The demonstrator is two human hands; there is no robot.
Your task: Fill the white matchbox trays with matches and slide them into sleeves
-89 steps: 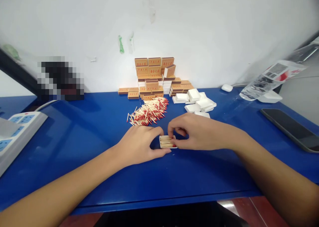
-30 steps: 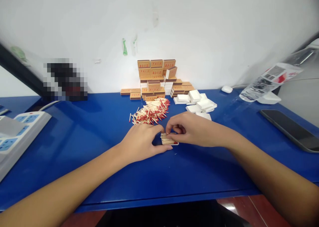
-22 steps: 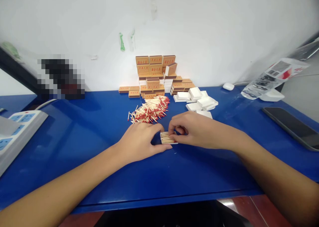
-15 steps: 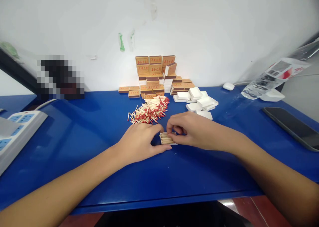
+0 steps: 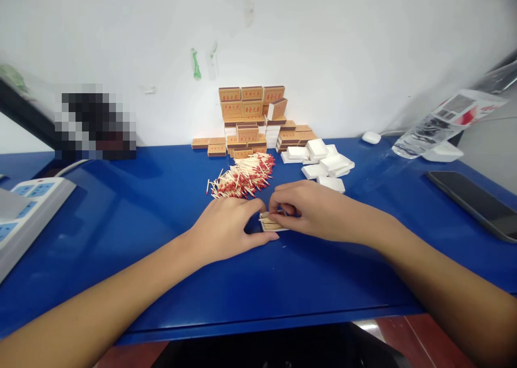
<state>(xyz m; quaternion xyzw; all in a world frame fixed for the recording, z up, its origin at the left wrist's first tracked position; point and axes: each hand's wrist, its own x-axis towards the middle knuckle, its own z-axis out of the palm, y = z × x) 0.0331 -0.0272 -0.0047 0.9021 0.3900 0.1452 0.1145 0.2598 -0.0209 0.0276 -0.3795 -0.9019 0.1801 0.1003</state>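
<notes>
Tray (image 5: 272, 230), white, on blue desk (image 5: 283, 282), before loose match pile (image 5: 244, 178). Left hand (image 5: 226, 225): thumb, forefinger widely parted around it. Right hand (image 5: 309, 209): fingertips bunched over matches (image 5: 270, 223) inside; can't tell grip.

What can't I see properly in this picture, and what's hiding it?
Head view, all four:
1. Right part of the small white cardboard tray, with pale wooden matchsticks: covered by the right hand.
2. Dark object at left: blurred into squares, so I can't name it.
3. Black rectangular phone: right edge cuts it off.
4. White speck on the blue table: too small to identify.
</notes>
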